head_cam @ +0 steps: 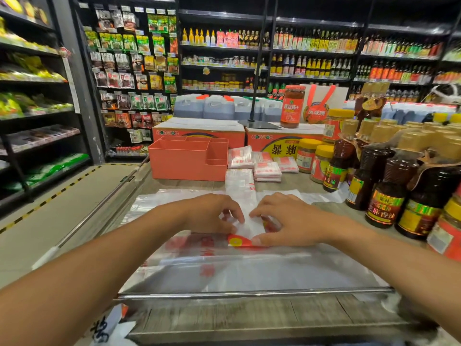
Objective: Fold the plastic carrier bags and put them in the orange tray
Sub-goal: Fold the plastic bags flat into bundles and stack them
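A white carrier bag with red print (249, 227), folded into a narrow strip, lies on a pile of flat clear bags (224, 268) on the counter. My left hand (212, 213) and my right hand (287, 218) pinch the strip's near end from either side, thumbs at its red corner. The strip runs away from me toward the orange tray (184, 161), which stands at the back left with divided compartments. Several folded bags (264, 166) lie stacked just right of the tray.
Dark sauce bottles (389, 193) and yellow-lidded jars (316, 161) crowd the counter's right side. Orange cartons (199, 132) and a tall red jar (293, 106) stand behind the tray. A freezer lid (62, 221) lies at left. Shop shelves fill the background.
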Demonstrator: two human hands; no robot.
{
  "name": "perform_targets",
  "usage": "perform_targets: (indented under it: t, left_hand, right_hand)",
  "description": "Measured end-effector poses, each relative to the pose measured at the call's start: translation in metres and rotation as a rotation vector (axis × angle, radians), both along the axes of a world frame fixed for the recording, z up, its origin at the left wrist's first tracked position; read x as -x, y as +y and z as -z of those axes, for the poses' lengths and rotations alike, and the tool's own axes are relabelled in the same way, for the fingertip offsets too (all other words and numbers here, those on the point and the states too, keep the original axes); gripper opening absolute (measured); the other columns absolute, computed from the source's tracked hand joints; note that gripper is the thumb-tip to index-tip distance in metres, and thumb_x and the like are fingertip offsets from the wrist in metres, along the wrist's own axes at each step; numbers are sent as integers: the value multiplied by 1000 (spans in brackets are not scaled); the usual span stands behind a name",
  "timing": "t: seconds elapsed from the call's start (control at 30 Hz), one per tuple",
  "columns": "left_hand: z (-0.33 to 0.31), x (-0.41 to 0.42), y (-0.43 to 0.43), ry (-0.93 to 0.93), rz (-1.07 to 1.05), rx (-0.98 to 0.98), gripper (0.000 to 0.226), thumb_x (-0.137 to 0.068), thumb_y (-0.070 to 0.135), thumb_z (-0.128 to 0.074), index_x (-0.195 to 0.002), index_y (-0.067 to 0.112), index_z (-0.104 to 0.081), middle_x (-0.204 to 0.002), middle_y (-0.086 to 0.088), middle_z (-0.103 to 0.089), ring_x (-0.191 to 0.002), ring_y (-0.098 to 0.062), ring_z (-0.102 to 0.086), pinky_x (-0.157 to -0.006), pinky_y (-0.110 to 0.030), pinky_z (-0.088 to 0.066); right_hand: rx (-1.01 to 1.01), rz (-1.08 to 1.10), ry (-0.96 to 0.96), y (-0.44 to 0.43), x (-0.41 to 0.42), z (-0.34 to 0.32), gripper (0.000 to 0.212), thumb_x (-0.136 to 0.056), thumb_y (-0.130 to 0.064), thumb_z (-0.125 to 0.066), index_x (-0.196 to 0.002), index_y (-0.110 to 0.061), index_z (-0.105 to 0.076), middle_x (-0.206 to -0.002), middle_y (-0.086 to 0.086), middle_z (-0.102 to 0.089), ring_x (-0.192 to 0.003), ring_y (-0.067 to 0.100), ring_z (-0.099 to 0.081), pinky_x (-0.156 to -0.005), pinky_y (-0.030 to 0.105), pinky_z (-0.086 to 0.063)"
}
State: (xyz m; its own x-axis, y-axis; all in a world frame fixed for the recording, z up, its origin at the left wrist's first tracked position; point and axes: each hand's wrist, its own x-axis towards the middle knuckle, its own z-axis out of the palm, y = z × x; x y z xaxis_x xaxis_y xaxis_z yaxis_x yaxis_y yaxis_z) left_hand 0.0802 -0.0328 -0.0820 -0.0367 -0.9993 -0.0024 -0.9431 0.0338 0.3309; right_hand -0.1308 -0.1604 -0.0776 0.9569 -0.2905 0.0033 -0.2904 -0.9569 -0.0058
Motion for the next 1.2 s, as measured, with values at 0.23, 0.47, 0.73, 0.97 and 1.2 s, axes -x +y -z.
perform_targets:
  t: [0.23, 0.47, 0.73, 0.97, 1.2]
  left_hand:
    - [-1, 0, -1, 25, -37, 9, 27, -99, 28, -64, -125, 35, -66, -122, 18, -65, -109, -2, -58, -89, -14, -45]
    - [-4, 2, -1, -5, -47, -38, 44, -95, 5, -57, -126, 35, -67, -128, 14, -61, -114, -7, -55, -99, -25, -48]
    - [-5, 4, 0, 13, -49, -43, 53, -90, 0, -55, -131, 33, -61, -126, 14, -60, -115, -8, -56, -100, -25, -48]
    - [-3, -1, 3, 106, -64, -52, 50, -89, 11, -64, -132, 37, -56, -120, 20, -61, -105, 4, -58, -90, -17, -47]
    - [8, -7, -1, 169, -96, 131, 25, -91, 17, -72, -112, 29, -67, -108, 9, -69, -101, -4, -64, -91, -29, -55]
  right_hand:
    - [-67, 28, 23, -4, 0, 5, 92, -68, -98, -44, -142, -43, -43, -124, -18, -46, -116, 9, -44, -103, 35, -40]
    - [-97, 37, 32, -6, -1, 7, 80, -77, -89, -51, -142, -43, -43, -126, -16, -44, -118, 9, -41, -102, 32, -36]
    - [-85, 29, 14, -9, -2, 10, 83, -75, -94, -41, -141, -43, -45, -125, -15, -47, -117, 10, -45, -106, 38, -38]
    - [-131, 10, -110, -11, -1, 12, 72, -85, -89, -30, -130, -40, -57, -118, -15, -60, -112, 9, -53, -102, 40, -42]
    - [-258, 35, -282, -12, -4, 13, 58, -89, -82, -35, -114, -39, -65, -102, -21, -66, -97, 1, -59, -85, 31, -48]
